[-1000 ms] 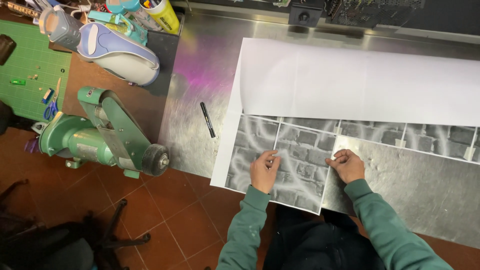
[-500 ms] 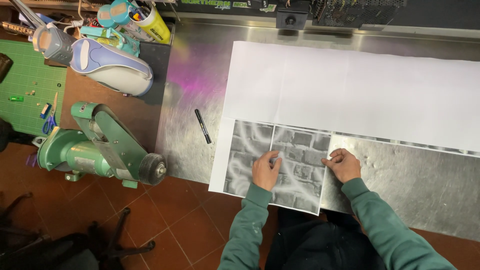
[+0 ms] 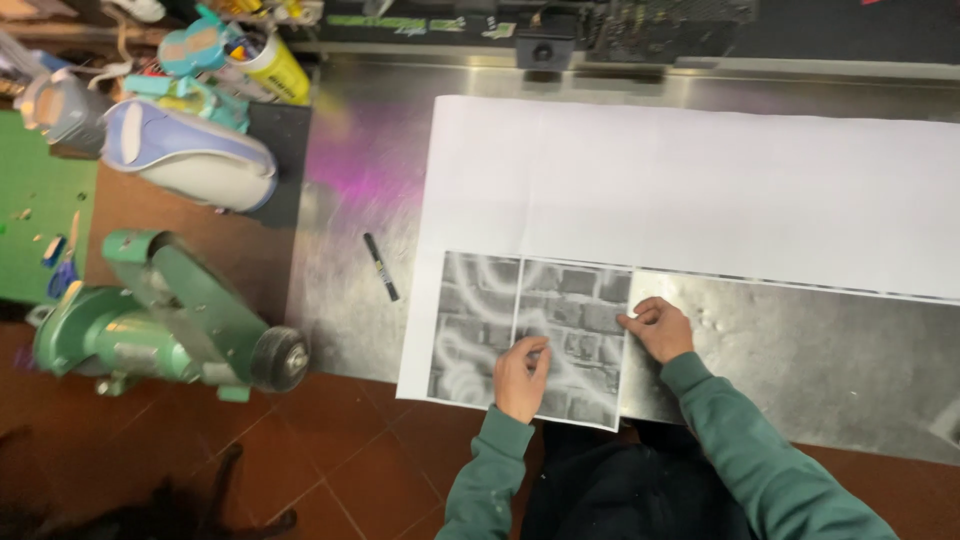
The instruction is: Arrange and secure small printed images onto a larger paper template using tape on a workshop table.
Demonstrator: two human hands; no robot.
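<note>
We see the left hand lying flat, fingers spread, on a grey brick-pattern print. The right hand pinches that print's right edge with curled fingers. The print lies at the near edge of a large white sheet on the metal table; its lower corner overhangs. A black marker lies nearby.
</note>
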